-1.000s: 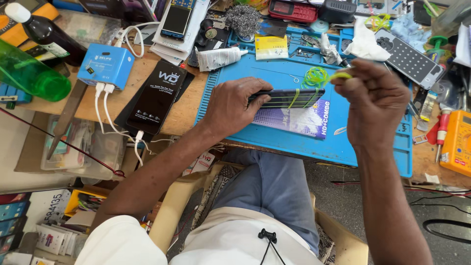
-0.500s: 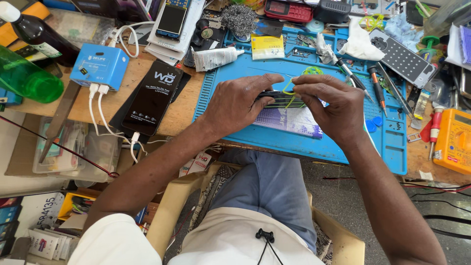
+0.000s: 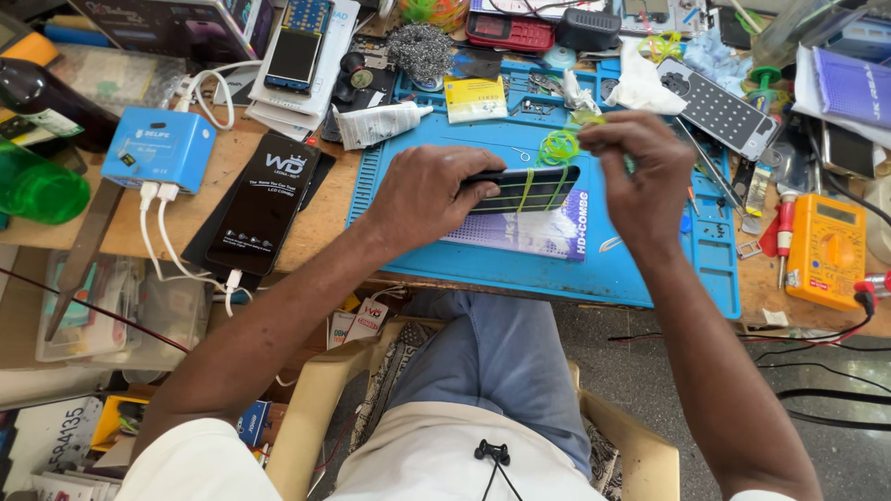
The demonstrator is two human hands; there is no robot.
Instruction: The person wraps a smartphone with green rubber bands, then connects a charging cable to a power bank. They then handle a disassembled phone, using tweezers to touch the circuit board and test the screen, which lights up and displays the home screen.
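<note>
Left hand (image 3: 422,195) over phone's (image 3: 524,188) end

A wooden bench (image 3: 320,223) carries a blue mat (image 3: 640,278). Left of the mat lie a black phone (image 3: 263,204) and a blue charger (image 3: 158,148); right of it, an orange multimeter (image 3: 826,250).

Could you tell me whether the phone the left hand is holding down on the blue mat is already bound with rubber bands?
Yes. The phone has green rubber bands crossing it, and the right hand holds more bands above it.
</note>
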